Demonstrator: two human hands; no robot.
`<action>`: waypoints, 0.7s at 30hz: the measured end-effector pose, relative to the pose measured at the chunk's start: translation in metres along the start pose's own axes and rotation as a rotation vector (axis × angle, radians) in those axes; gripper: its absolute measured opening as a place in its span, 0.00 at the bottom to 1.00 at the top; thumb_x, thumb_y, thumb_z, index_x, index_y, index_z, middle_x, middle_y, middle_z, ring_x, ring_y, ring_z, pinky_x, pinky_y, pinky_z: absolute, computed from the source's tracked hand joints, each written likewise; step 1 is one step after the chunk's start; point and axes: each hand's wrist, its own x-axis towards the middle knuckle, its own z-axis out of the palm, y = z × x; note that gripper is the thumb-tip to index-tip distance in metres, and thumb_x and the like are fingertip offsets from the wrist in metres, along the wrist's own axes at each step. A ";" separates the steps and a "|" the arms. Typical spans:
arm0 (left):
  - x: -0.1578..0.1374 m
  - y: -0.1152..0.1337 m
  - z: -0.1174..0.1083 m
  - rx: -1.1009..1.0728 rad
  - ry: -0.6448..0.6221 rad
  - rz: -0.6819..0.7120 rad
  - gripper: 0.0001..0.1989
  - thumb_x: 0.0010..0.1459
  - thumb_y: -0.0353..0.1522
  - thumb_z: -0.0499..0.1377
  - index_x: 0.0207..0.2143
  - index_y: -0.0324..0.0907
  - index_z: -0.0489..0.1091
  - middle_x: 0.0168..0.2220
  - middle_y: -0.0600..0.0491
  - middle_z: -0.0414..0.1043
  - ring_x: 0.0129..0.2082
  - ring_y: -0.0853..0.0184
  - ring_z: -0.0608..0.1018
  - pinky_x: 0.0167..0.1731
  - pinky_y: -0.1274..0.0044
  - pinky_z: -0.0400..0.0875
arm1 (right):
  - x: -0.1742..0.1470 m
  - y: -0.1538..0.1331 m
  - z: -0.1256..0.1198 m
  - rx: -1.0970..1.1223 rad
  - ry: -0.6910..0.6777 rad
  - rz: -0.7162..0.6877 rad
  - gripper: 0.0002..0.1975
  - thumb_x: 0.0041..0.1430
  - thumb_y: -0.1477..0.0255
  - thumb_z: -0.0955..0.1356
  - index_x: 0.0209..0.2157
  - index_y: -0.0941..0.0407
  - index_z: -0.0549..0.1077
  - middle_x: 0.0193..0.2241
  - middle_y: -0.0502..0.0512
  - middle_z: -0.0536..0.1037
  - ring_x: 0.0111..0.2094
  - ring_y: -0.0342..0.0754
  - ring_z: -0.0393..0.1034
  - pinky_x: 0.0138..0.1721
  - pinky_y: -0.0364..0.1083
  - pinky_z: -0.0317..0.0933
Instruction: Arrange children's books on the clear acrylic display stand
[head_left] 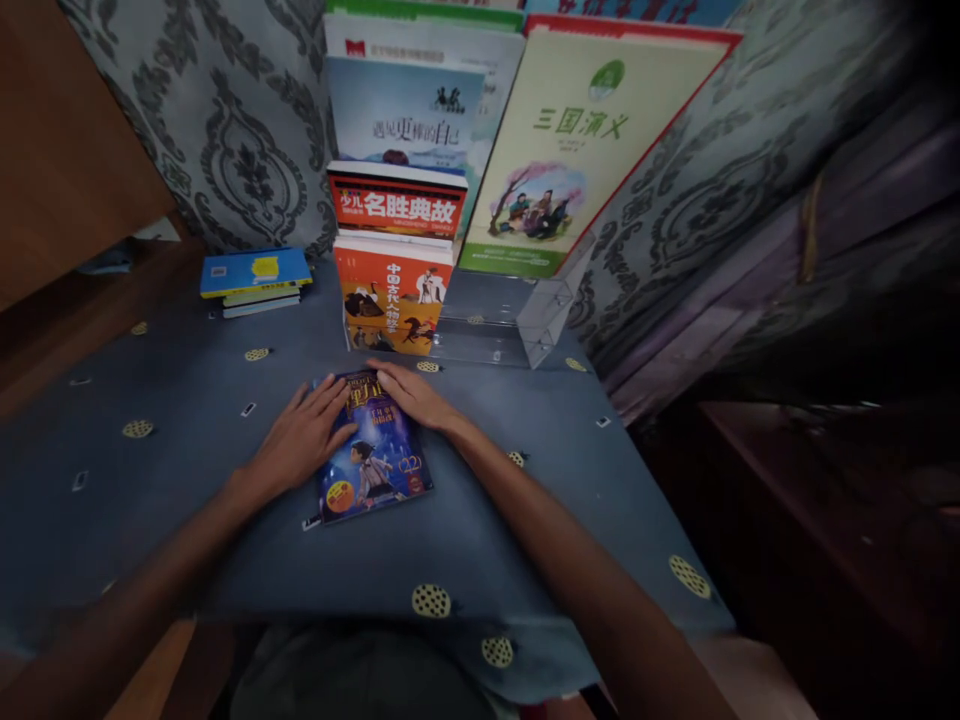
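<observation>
A dark blue book (382, 455) with an illustrated cover lies flat on the cloth-covered table. My left hand (306, 437) rests on its upper left part, fingers stretched out across the cover. On the book's upper right corner lies my right hand (416, 396), with its fingers extended over the edge and part of the title hidden. Both hands are open and touch the book without lifting it. Just beyond them stands a clear acrylic book rack (480, 345), with an orange book (395, 300) in its lowest tier on the left.
Higher in the rack stand a red book (397, 205), a blue-grey book (409, 110) and a large pale green book (559, 150). A small stack of books (255, 275) lies at the back left. Patterned curtains (251, 140) hang behind. The table's right edge drops into darkness.
</observation>
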 end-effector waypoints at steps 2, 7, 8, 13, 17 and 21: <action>0.012 0.006 0.002 -0.011 -0.026 0.029 0.30 0.69 0.45 0.47 0.66 0.37 0.61 0.68 0.40 0.59 0.71 0.54 0.56 0.68 0.55 0.47 | 0.001 0.000 -0.002 0.030 0.000 0.007 0.29 0.72 0.53 0.54 0.64 0.53 0.66 0.63 0.56 0.70 0.64 0.49 0.63 0.67 0.54 0.52; 0.010 0.041 0.010 -0.099 -0.084 0.154 0.30 0.69 0.45 0.46 0.66 0.37 0.61 0.68 0.40 0.59 0.71 0.55 0.55 0.69 0.56 0.41 | 0.001 -0.001 -0.004 0.050 -0.006 -0.002 0.28 0.72 0.54 0.55 0.63 0.55 0.66 0.63 0.58 0.69 0.64 0.50 0.63 0.67 0.54 0.53; 0.004 0.051 0.011 -0.114 -0.108 0.182 0.30 0.70 0.45 0.47 0.66 0.39 0.61 0.68 0.42 0.59 0.71 0.55 0.55 0.69 0.57 0.41 | 0.001 -0.002 -0.004 0.045 -0.006 -0.001 0.28 0.72 0.55 0.55 0.63 0.55 0.66 0.64 0.57 0.69 0.65 0.50 0.62 0.67 0.54 0.53; -0.027 0.092 0.017 -0.197 -0.219 0.331 0.28 0.70 0.43 0.50 0.68 0.45 0.56 0.70 0.49 0.56 0.71 0.60 0.55 0.70 0.60 0.43 | 0.001 -0.001 -0.001 -0.017 -0.001 -0.014 0.28 0.73 0.54 0.54 0.63 0.55 0.66 0.65 0.59 0.67 0.66 0.50 0.60 0.68 0.54 0.50; -0.036 0.100 0.008 -0.319 -0.250 0.344 0.25 0.70 0.40 0.50 0.67 0.48 0.59 0.69 0.51 0.59 0.71 0.61 0.57 0.70 0.60 0.48 | 0.000 -0.004 0.004 -0.091 -0.009 0.002 0.29 0.73 0.55 0.55 0.64 0.57 0.65 0.67 0.63 0.64 0.68 0.52 0.55 0.69 0.58 0.46; -0.037 0.077 -0.007 -0.501 -0.063 0.195 0.20 0.71 0.37 0.47 0.57 0.46 0.71 0.60 0.50 0.73 0.65 0.61 0.67 0.66 0.62 0.59 | -0.019 -0.012 0.012 -0.163 0.018 0.034 0.29 0.72 0.54 0.56 0.66 0.55 0.61 0.69 0.63 0.58 0.71 0.53 0.49 0.69 0.59 0.43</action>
